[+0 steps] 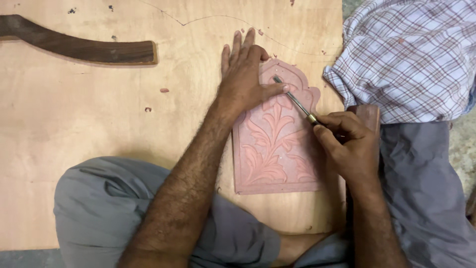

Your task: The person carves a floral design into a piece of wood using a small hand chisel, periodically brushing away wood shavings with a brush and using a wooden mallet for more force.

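Carving the pink panel [270, 149]: left hand [245, 79] spread flat at 12 o'clock; right hand [347, 144] pinching chisel [296, 100]; next cut needs steady pressure

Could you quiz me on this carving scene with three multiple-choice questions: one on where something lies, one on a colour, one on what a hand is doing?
1. Where is the dark curved wooden piece?
A. upper left of the board
B. on the panel
C. in the right hand

2. What colour is the carved panel?
A. green
B. pink
C. black

3. What is the left hand doing?
A. gripping the tool
B. raised in the air
C. pressing flat on the panel

Answers: 1 A, it lies apart on the plywood board. 2 B, its leaf relief is pink. 3 C, its palm rests there while the right hand grips the carving tool.
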